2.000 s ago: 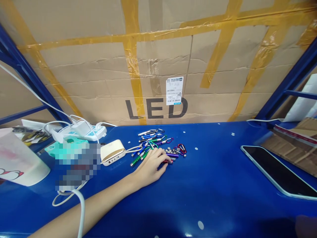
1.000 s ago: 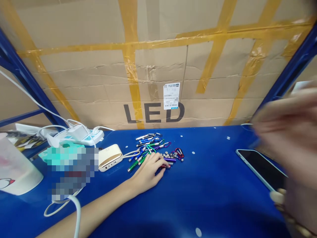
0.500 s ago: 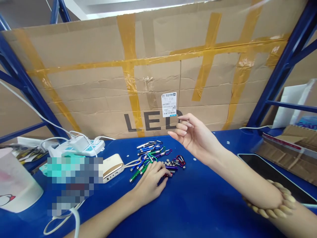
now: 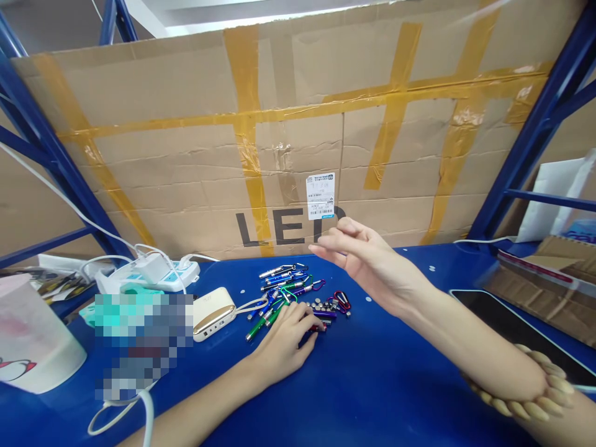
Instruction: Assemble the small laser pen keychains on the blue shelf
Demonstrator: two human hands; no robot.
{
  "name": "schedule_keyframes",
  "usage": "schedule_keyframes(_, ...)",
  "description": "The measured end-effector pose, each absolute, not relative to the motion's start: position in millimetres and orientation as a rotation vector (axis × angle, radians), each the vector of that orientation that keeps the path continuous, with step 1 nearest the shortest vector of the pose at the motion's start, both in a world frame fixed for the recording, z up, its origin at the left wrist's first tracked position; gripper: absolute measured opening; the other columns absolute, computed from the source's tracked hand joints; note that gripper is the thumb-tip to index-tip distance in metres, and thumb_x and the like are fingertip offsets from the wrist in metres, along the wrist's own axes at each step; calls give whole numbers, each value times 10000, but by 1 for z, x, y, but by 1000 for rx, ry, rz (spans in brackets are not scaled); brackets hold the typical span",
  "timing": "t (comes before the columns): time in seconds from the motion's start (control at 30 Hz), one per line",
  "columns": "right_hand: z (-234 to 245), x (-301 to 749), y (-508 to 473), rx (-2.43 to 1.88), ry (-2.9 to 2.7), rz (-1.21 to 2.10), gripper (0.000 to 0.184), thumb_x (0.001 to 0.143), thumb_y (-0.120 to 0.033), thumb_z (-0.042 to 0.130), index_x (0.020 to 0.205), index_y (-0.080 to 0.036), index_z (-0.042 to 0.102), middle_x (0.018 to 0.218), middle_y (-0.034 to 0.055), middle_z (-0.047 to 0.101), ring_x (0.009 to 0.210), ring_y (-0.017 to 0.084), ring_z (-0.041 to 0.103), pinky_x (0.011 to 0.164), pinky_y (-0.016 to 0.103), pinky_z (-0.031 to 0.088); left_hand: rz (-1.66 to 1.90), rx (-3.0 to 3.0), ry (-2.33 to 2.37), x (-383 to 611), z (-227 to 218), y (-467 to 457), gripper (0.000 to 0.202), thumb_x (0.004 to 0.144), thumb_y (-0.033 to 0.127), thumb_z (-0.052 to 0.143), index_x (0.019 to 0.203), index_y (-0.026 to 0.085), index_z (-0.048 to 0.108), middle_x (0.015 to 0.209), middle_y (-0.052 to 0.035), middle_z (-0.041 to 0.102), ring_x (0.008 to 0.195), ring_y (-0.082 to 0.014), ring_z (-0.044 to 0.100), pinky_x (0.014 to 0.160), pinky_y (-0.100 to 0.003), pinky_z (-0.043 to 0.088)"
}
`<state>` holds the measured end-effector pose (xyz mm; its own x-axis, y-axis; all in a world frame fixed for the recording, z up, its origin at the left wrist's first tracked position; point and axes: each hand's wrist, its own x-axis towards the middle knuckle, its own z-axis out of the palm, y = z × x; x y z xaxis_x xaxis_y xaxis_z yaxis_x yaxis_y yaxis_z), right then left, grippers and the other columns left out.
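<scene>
My left hand [image 4: 289,338] lies on the blue tabletop, fingers curled over a red penlight tube [image 4: 321,327] that shows beyond the index fingertip. Under and behind its fingers is a pile of metallic penlights [image 4: 274,292] in blue, green, purple and silver, several with carabiner clips. Small silver button cells [image 4: 321,305] sit just beyond the hand, beside a red carabiner clip [image 4: 342,300]. Raised above the table, my right hand [image 4: 367,264] has loosely bent fingers, the thumb near the index fingertip. Nothing shows in it. A bead bracelet [image 4: 542,388] circles that forearm.
A big taped cardboard sheet [image 4: 195,180] stands behind the table between blue metal posts. At left are a white power bank [image 4: 214,313], a power strip [image 4: 186,273], cables and a white bin [image 4: 41,341]. A black tablet [image 4: 507,329] and a cardboard box [image 4: 549,292] occupy the right.
My right hand has turned at the wrist, bringing index finger and thumb closer together. My left hand stays over the red tube. The whole view has shifted slightly.
</scene>
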<state>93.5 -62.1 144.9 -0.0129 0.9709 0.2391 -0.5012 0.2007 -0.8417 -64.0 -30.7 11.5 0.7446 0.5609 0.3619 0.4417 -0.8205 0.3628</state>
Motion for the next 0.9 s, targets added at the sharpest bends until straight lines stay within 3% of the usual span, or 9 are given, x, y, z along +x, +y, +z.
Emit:
schedule_keyframes(0.13,144,92,-65,-697,-1051,1297,342,542,-69,724,653,-190,424,660,-85,443,615,45,479,634,193,425,665,2678,806,-64,12,-31,191,823,99,458,949,215,542,963,-30,531,893,-166,477,780,-314,381)
schedule_keyframes(0.37,146,91,-68,-687,-1131,1315,376,569,-62,680,599,-186,327,641,-83,366,584,38,384,600,195,357,678,2683,797,-64,11,-31,189,825,104,453,948,215,545,952,-32,527,885,-167,472,775,-310,385)
schedule_keyframes(0.9,143,90,-66,-727,-1121,1326,480,569,-89,716,610,-195,249,621,-92,312,546,32,323,577,186,348,668,2683,785,-64,12,-32,187,827,98,452,950,206,543,964,-31,533,903,-165,478,786,-311,377)
